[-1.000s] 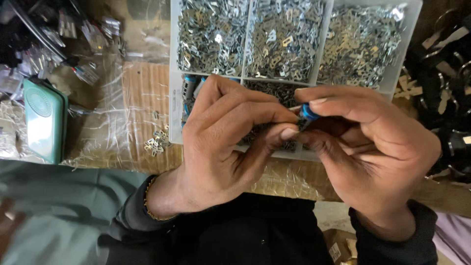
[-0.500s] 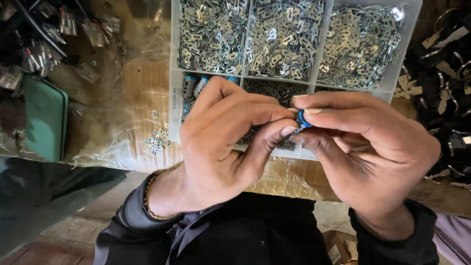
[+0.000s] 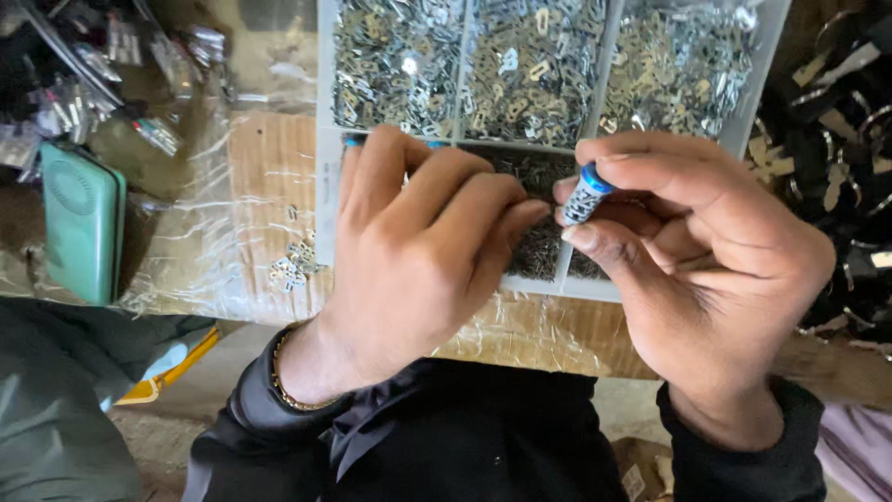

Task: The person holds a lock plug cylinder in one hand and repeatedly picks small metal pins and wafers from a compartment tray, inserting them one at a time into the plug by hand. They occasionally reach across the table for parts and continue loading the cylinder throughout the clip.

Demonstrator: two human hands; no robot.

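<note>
Blue-capped part (image 3: pixel 587 195) pinched in right hand (image 3: pixel 706 270) fingertips; left hand (image 3: pixel 418 260) curled, fingertips just beside it, grip unclear; over tray (image 3: pixel 324 186) of metal bits; green case (image 3: pixel 82 223) far left

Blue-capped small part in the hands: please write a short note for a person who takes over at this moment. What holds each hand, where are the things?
Right hand: pinches the blue-capped small part between thumb and fingers, above the tray.
Left hand: fingertips meet the part's lower end; whether it holds anything of its own cannot be seen.
Compartment tray: on the plastic-wrapped table, top compartments full of small metal pieces, lower ones hold darker tiny parts.
Loose metal pieces lie left of the tray; a green case further left.
Done or left: the pictures do not show it.
</note>
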